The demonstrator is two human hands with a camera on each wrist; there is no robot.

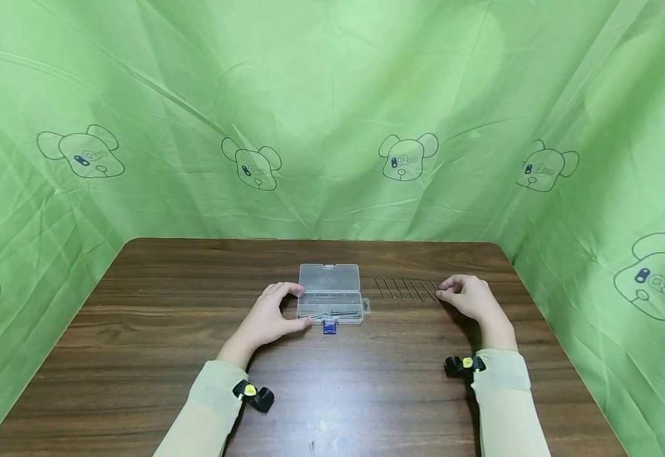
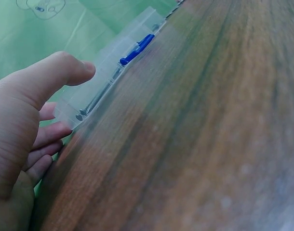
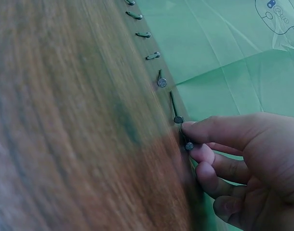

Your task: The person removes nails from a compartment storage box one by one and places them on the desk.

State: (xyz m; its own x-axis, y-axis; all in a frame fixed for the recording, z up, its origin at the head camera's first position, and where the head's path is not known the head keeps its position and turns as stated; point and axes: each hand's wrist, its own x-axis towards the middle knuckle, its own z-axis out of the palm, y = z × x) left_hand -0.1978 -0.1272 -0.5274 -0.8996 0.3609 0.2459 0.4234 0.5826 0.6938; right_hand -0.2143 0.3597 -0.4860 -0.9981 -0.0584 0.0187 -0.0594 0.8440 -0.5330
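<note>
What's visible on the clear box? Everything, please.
The clear box is rectangular and looks like plastic. Its lid is open toward the rear; whether it lies fully flat isn't clear. A blue latch sits undone at the front, and a clear tab sticks out on the right. Loose metal nails lie in the front section, either side of a divider. It sits on the brown table, its left end held by the left hand.

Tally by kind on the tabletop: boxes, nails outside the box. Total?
Clear plastic box: 1
Nails outside it, including the one at the right hand: 7
Total: 8
Nails inside the box overlap, so not counted.
</note>
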